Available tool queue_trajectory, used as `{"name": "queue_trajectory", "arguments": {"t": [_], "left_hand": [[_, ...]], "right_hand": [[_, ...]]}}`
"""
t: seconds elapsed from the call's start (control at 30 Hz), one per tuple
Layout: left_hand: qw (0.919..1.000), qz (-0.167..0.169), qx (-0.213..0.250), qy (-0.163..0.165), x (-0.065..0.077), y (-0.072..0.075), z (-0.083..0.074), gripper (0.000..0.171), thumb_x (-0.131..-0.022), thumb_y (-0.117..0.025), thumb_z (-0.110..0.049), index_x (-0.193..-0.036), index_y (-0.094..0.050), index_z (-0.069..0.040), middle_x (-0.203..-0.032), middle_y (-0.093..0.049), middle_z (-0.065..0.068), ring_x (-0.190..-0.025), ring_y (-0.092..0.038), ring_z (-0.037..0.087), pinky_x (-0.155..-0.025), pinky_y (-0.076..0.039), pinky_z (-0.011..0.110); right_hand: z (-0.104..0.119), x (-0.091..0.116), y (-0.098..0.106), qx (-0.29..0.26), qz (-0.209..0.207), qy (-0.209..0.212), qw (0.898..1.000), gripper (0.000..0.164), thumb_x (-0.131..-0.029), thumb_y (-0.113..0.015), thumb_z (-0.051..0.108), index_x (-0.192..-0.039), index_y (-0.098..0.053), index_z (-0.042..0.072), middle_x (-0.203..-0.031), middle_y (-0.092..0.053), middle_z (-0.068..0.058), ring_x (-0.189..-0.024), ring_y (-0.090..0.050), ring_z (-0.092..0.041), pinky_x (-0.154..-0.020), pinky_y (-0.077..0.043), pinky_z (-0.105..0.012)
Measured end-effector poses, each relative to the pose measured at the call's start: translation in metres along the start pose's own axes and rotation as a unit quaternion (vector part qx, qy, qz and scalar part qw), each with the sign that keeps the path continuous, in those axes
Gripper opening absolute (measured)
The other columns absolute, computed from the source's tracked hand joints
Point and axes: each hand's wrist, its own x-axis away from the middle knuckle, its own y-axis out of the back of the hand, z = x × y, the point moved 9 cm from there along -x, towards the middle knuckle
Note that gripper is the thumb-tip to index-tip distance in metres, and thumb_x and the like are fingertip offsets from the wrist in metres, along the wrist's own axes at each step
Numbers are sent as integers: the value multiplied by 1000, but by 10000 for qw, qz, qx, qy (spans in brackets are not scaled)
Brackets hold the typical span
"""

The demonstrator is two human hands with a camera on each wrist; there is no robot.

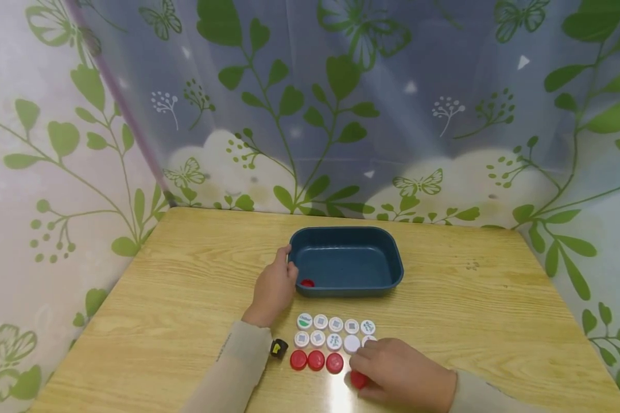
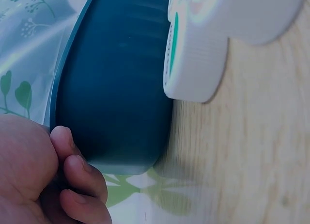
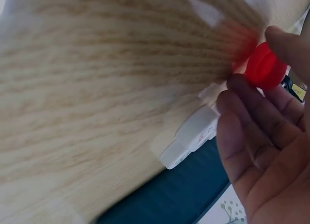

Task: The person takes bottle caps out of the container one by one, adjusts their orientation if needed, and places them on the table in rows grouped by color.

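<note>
My left hand (image 1: pixel 274 287) grips the left rim of a dark blue plastic basin (image 1: pixel 346 292), its fingers curled at the edge in the left wrist view. A red bottle cap (image 1: pixel 307 283) lies inside the basin's near left corner. Near the table's front, my right hand (image 1: pixel 398 370) pinches another red bottle cap (image 3: pixel 266 66) between thumb and fingers, close over the wood. To its left lie three red caps (image 1: pixel 316 360) in a row. Behind them are two rows of white bottle caps (image 1: pixel 335 324), some with printed tops; the hand partly covers the one at the right end.
A light wooden table (image 1: pixel 201 258) carries everything, with a patterned curtain (image 1: pixel 341 115) behind it and at both sides. A small black device with a yellow mark (image 1: pixel 278 348) sits at the left wrist, beside the caps.
</note>
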Motion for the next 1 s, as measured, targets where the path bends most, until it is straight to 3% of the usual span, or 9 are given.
{"name": "queue_trajectory", "arguments": {"t": [0.27, 0.4, 0.57, 0.7, 0.83, 1.0], "left_hand": [[9999, 59, 41, 78, 0, -1, 1, 46, -106, -51, -15, -151, -46, -4, -59, -48, 0, -48, -45, 15, -48, -34, 31], [9999, 55, 30, 121, -1, -1, 2, 46, -106, -51, -16, -151, -46, -4, -59, -49, 1, -48, -46, 16, -49, -35, 31], [9999, 62, 49, 147, -1, -2, 2, 47, -106, -51, -16, -151, -46, -4, -59, -49, 1, -48, -46, 16, -49, -35, 31], [10000, -4, 1, 72, 0, -1, 1, 46, -106, -51, -15, -150, -47, -3, -58, -47, 0, -47, -44, 15, -48, -33, 30], [10000, -50, -4, -21, 0, 0, -1, 45, -105, -51, -14, -149, -48, -2, -57, -45, 0, -47, -43, 15, -47, -32, 30], [10000, -75, -18, -7, 0, 0, -1, 45, -106, -51, -14, -149, -48, -3, -56, -45, 0, -46, -42, 15, -47, -32, 30]], "right_hand": [[-4, 4, -5, 42, 155, -96, 9998, 15, -94, -77, 35, -97, -64, 27, -81, -50, 19, -72, -43, 2, -64, -39, -14], [-2, 5, -1, 106, 3, -31, 9999, 16, -92, -78, 33, -99, -66, 26, -85, -52, 18, -74, -45, 1, -67, -41, -13], [11, 7, 7, 155, -441, 540, 9974, 10, -91, -79, 27, -95, -70, 25, -83, -52, 16, -74, -44, 1, -69, -40, -12], [17, 9, 5, 85, -390, 853, 9956, 5, -91, -77, 27, -94, -73, 24, -86, -54, 16, -75, -44, 1, -72, -41, -11], [16, 10, 3, 70, -359, 779, 9963, 4, -93, -75, 27, -95, -73, 24, -87, -54, 16, -76, -44, 1, -73, -41, -12], [16, 8, 9, -1, -690, 714, 9951, 3, -92, -74, 23, -89, -74, 24, -84, -50, 16, -75, -42, 0, -69, -37, -11]]}}
